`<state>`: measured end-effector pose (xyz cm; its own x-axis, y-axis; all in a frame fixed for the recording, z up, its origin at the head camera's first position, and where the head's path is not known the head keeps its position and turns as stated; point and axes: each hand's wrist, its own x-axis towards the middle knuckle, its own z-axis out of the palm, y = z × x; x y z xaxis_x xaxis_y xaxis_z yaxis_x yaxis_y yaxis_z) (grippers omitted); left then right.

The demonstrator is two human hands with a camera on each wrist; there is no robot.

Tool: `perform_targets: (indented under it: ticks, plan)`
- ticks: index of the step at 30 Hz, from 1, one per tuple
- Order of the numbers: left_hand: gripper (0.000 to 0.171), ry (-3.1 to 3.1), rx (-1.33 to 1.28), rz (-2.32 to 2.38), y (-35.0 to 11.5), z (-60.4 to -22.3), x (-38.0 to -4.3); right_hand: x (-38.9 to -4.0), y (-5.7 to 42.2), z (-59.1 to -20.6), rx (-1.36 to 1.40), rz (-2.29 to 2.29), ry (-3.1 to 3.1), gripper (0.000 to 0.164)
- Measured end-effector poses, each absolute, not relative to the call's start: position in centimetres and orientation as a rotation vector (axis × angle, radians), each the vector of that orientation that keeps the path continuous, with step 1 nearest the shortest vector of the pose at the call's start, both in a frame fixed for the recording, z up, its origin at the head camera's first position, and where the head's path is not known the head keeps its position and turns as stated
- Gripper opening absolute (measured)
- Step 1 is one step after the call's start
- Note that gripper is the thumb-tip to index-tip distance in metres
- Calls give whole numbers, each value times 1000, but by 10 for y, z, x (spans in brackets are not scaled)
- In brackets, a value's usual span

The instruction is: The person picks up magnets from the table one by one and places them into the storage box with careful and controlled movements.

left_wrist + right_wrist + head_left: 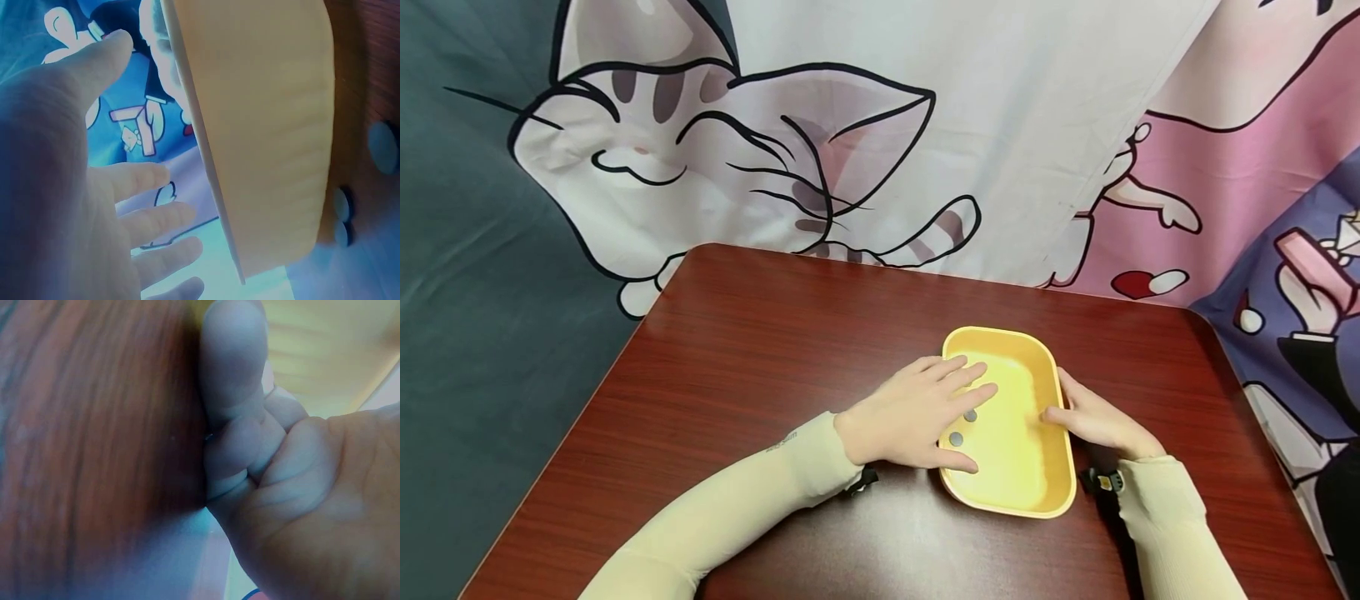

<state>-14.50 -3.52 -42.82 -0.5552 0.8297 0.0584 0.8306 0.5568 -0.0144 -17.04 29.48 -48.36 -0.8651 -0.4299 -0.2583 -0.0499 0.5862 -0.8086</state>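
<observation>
Yellow tray on desk; two grey discs inside, three dark discs beside its wall. Right hand grips its side; left hand, spread, unloaded, above. Apparent step: gathering discs; next move likely calls for a left-hand pinch.

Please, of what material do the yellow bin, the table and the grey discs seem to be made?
Bin: probably moulded plastic, smooth with a soft sheen; rounded corners and an even colour suggest it.
Table: wood or wood-look laminate, polished; streaky red-brown grain and a pale reflection show.
Discs: dull grey, perhaps metal or plastic; too small to tell.
</observation>
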Motion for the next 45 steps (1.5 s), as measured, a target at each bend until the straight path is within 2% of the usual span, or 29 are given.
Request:
perform_targets:
  ticks: [10, 25, 33, 41, 45]
  plan:
    - [94, -2703, -1407, -105, -60, -432, -148, -172, 295, -485, -366, -1171, 2398, 76]
    - [94, -2785, -1351, -202, -98, -445, -141, -172, 295, -487, -354, -1193, 2377, 73]
    - [85, -2763, -1355, -219, -111, -453, -142, -173, 295, -486, -360, -1219, 2353, 73]
    - [61, -2702, -1368, -162, -117, -464, -149, -173, 296, -487, -359, -1197, 2369, 72]
    - [54, -2715, -1374, -152, -119, -468, -151, -173, 297, -487, -357, -1173, 2386, 74]
